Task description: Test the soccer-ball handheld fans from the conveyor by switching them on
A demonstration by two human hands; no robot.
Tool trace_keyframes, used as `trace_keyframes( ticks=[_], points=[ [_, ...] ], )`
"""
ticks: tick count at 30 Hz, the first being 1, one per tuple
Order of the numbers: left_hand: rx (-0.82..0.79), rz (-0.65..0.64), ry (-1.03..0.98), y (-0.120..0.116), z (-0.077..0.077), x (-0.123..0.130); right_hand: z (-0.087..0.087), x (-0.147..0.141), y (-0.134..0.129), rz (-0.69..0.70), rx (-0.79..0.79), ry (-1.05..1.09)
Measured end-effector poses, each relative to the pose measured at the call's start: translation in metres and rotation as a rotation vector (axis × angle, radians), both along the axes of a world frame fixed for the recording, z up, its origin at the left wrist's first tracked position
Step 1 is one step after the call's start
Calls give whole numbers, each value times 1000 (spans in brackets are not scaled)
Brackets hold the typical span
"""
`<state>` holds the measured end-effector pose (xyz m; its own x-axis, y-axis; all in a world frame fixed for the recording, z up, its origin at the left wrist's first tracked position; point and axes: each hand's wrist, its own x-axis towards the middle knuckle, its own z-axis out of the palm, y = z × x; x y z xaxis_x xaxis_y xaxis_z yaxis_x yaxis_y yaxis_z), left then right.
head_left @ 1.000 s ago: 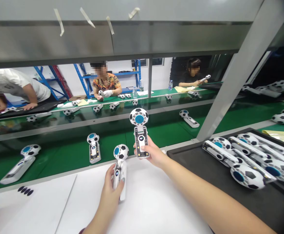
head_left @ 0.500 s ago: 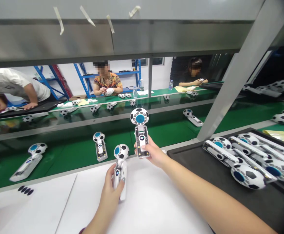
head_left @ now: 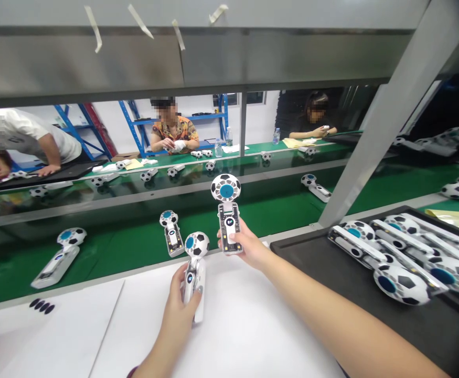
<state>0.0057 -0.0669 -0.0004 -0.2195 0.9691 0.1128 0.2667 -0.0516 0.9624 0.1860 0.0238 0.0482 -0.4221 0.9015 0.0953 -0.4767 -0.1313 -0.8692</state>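
My left hand (head_left: 182,294) is closed around a white handheld fan (head_left: 196,245) with a black-and-white football-patterned head, held tilted low over the white worktop. In my right hand (head_left: 248,244), a second handheld fan (head_left: 225,189) stands upright, its blue-centred round head facing me. My right thumb presses on the front of its handle, just under a small lit display (head_left: 230,222). Circuit parts show through that handle's front. Another such fan (head_left: 171,233) lies on the green belt just behind my left hand's fan.
More fans lie on the green conveyor belt (head_left: 111,252) and in a black tray (head_left: 303,262) at right. Black oval pieces (head_left: 41,306) sit on the white worktop (head_left: 248,325). A slanted metal post (head_left: 365,147) rises at right. Co-workers (head_left: 176,131) sit across the belts.
Fans on the near belt have moved right, while those on the far belt have shifted left. Both my hands stay nearly still with their fans. The right fan's display shows different marks.
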Motion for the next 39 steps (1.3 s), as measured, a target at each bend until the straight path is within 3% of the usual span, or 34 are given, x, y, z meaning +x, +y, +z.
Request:
trace_keyframes(
  ticks=[39],
  points=[
    [-17, 13, -17, 1, 1, 2, 3, 1, 0, -8, 20, -39]
  ],
)
